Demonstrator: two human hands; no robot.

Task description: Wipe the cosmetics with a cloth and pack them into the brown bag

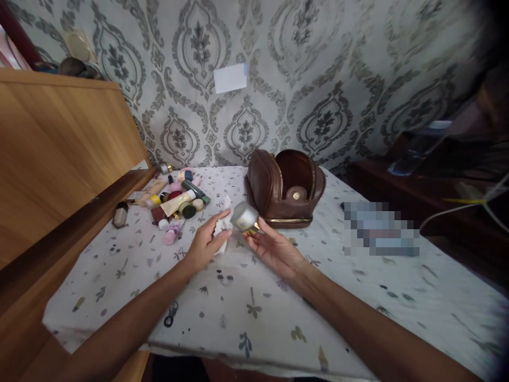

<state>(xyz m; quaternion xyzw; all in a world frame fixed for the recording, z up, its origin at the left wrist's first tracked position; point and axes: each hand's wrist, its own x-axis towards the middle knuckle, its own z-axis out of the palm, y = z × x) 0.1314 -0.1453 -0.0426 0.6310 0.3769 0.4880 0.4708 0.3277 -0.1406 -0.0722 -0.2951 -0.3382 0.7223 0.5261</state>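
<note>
My left hand [207, 241] pinches a crumpled white tissue [222, 227] over the middle of the table. Just right of it, my right hand [274, 246] holds a silvery-grey jar [244, 216] with a gold band, tilted, its side facing the tissue. Behind my right hand stands a brown leather bag [266, 185], its zipped top gaping open and a flap with a gold snap hanging at the front. To the left lies a pile of cosmetics, among them a cream tube [177, 202], a dark green tube [195, 190] and a pink tube [172, 233].
The table [222, 318] has a white patterned cloth. At its left edge rises a wooden cabinet [67, 127]; a small bottle [120, 214] stands near it. A pixelated item [382, 228] lies to the right. Beyond are a dark red surface [382, 175] and a white cable.
</note>
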